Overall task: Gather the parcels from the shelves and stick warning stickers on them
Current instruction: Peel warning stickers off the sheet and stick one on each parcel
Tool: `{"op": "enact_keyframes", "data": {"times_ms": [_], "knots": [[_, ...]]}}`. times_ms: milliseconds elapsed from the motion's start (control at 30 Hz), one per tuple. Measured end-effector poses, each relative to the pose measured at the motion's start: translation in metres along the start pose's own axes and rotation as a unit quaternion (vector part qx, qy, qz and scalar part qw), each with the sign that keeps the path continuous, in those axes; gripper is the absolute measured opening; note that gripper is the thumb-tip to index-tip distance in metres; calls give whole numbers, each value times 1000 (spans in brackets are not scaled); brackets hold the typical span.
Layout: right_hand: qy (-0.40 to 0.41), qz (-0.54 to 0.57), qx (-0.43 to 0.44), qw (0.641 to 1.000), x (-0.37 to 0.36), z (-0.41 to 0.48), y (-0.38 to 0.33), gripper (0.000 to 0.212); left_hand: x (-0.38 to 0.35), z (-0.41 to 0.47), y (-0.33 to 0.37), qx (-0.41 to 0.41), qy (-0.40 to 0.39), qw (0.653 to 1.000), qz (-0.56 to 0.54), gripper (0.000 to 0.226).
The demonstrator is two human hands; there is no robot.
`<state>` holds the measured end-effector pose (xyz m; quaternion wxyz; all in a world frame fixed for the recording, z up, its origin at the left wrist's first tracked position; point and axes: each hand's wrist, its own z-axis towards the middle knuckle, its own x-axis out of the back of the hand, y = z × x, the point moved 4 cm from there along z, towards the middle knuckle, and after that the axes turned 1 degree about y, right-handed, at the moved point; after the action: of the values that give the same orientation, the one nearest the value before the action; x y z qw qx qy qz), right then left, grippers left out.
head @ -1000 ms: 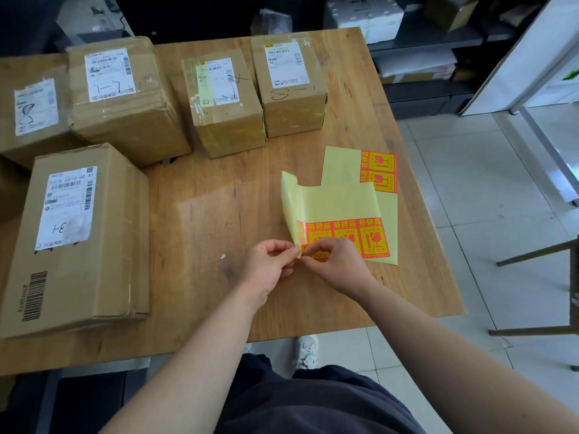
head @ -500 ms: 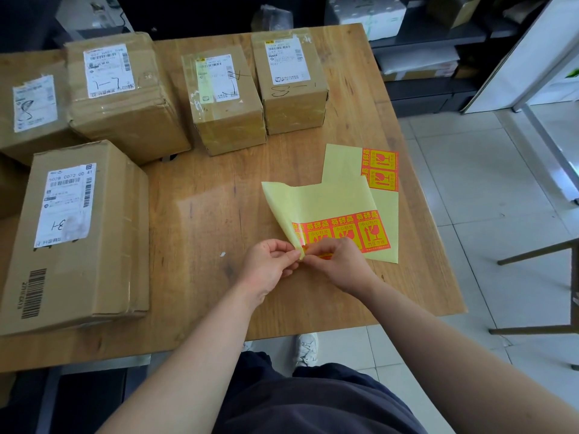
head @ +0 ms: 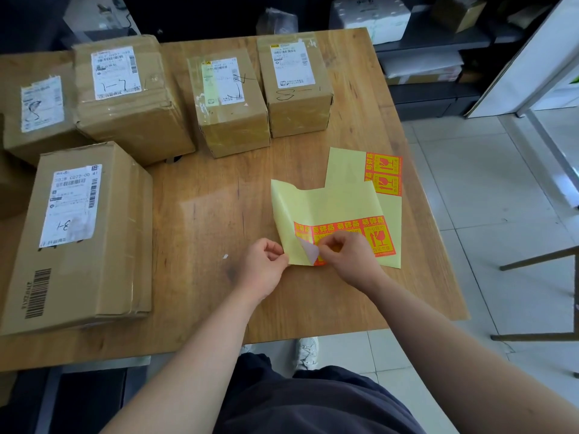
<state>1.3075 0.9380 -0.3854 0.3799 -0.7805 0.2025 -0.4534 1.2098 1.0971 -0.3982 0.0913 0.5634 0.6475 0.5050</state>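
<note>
Several brown cardboard parcels sit on the wooden table (head: 200,202): a large one (head: 84,236) at the near left, and others (head: 131,98) (head: 228,104) (head: 294,86) along the far side. A yellow backing sheet (head: 326,208) with orange warning stickers lies at the table's right. My left hand (head: 263,267) pinches the sheet's lower left corner. My right hand (head: 347,255) grips one orange sticker (head: 308,250), whose corner is peeled up with its pale underside showing. A second sticker sheet (head: 347,167) lies partly under the first.
Dark shelves (head: 438,73) with white and brown packages stand beyond the table's far right corner. A tiled floor (head: 485,198) lies to the right, with a metal frame (head: 539,258) close to the table edge. A leftmost parcel (head: 37,114) is at the table's left.
The sticker's corner has come up off the yellow sheet, showing its pale back. The sheet's raised left flap has shifted and flattened somewhat. Both hands stay at the sheet's lower left.
</note>
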Motion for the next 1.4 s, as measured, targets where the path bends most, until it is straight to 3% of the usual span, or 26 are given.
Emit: {"op": "enact_keyframes", "data": {"times_ms": [100,233,667,833,933,1033,1100,1200,1400], "knots": [[4,0,-8,1000,5,3,1,11,3,-4,9,-45,34,994,93,26],[5,3,-22,1000,10,5,0,13,-1,-7,14,-122,23,975,182,29],[27,100,-74,992,32,8,7,16,-3,1,20,-114,0,936,332,39],[12,114,-43,993,30,5,0,16,-10,11,28,-181,-5,904,387,33],[-2,136,-25,990,31,3,-6,17,-18,15,37,-184,-65,935,295,36],[-24,140,-3,990,32,1,-9,16,-17,17,51,-111,-75,975,178,31],[-42,125,7,991,29,-1,-11,14,-19,20,55,-50,-94,989,100,44],[-58,92,9,994,24,0,-10,13,-21,20,54,0,-103,995,-7,54],[-49,41,8,998,22,0,-6,9,-21,11,48,51,-86,979,-179,45]]}}
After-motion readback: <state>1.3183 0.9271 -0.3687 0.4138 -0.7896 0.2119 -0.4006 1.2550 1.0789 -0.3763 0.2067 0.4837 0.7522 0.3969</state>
